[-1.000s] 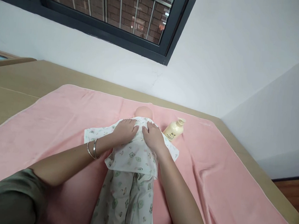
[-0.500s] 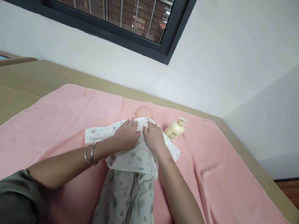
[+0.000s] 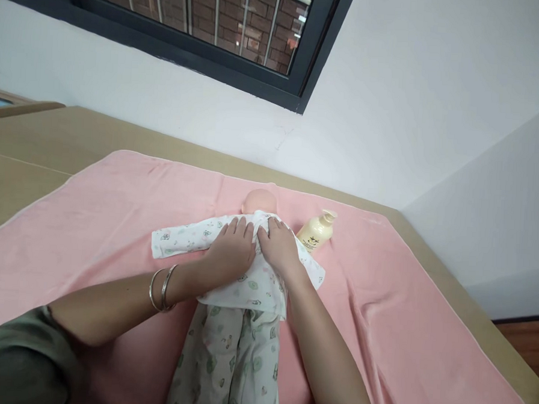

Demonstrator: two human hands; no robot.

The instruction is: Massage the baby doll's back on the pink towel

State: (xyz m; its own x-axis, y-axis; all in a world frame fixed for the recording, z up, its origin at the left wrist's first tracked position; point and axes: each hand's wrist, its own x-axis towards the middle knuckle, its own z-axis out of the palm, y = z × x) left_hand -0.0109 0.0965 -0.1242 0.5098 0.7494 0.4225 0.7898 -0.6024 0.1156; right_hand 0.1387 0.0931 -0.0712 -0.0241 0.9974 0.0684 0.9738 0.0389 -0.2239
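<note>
A doll in a white printed long-sleeved top (image 3: pixel 184 240) lies on its back or front, I cannot tell which; only its bald head (image 3: pixel 259 200) shows past the collar. Printed trousers (image 3: pixel 243 357) cover its legs. My left hand (image 3: pixel 233 248) rests flat on the chest part of the top, fingers stretched toward the collar. Opposite it, my right hand (image 3: pixel 280 246) lies on the top near the other shoulder, thumb apart from its fingers. The cloth under both palms is hidden.
A pale yellow pump bottle (image 3: pixel 317 231) leans or lies by the doll's right-hand sleeve in view. Beneath everything spreads a pink blanket (image 3: pixel 402 329) with folds, on a wooden surface (image 3: pixel 29 141). Behind are a white wall and a dark-framed window (image 3: pixel 187 47).
My left hand has slid slightly right across the top, and the cloth beneath it has shifted with it. The right hand stays nearly in place.
</note>
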